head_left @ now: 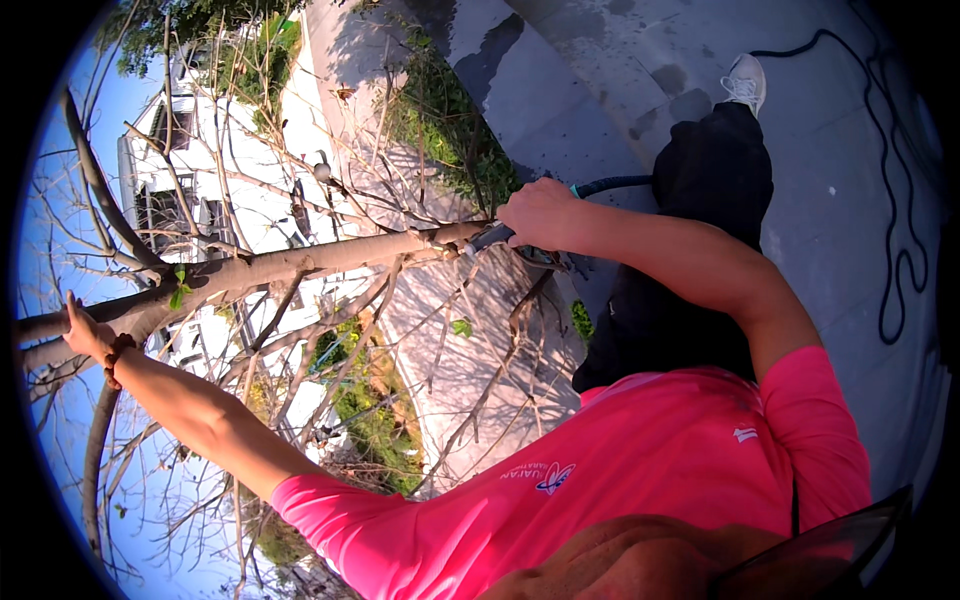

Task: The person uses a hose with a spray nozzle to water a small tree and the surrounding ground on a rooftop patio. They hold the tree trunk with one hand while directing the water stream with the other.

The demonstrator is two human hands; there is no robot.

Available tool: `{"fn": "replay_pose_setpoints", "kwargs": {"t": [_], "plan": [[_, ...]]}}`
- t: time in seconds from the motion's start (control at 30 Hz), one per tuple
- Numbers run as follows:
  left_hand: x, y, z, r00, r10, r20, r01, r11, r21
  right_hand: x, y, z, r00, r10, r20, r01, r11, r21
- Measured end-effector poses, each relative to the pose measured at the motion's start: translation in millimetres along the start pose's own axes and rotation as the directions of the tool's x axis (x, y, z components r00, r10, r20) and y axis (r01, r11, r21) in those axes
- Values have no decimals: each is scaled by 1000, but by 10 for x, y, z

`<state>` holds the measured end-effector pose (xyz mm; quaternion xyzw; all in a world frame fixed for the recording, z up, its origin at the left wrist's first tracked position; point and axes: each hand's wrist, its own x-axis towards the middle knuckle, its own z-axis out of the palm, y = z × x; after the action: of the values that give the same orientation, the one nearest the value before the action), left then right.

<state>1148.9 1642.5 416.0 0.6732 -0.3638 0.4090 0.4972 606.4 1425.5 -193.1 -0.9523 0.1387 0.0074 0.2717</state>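
At the far left, my left hand (88, 332) is on a bare tree branch (330, 257), with one finger stretched across the bark and the others mostly hidden. A beaded bracelet (117, 358) circles that wrist. My right hand (540, 214) is closed around a hose nozzle (488, 238), a grey tube with a pale tip pointing left and down, close to the branch. A dark hose (612, 184) with a teal ring runs right from this hand towards my leg. A few green leaves (180, 288) sprout from the branch.
Thin bare twigs spread around the branch. Grey paving (640, 60) with wet patches lies at the upper right, where my shoe (744, 84) stands. A black cable or hose (893, 200) loops along the right. Green shrubs (450, 120) edge a paved path; a white building (190, 150) stands behind.
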Motion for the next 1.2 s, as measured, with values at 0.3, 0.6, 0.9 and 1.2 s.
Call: {"fn": "replay_pose_setpoints", "kwargs": {"t": [0.3,0.6,0.9,1.2], "plan": [[-10,13,-90,1000,-18,20,17,999,31,-161,-212,-147,866,-87,493,153,984,-94],[-26,58,-64,1000,2,19,-2,1000,-10,-6,-18,101,999,-3,-43,2,1000,-29],[-55,36,-53,1000,12,28,-11,999,-36,-82,-107,177,923,-140,357,189,976,-104],[-65,46,35,999,-8,-37,9,1000,5,-16,-53,310,993,-34,111,51,988,-147]]}}
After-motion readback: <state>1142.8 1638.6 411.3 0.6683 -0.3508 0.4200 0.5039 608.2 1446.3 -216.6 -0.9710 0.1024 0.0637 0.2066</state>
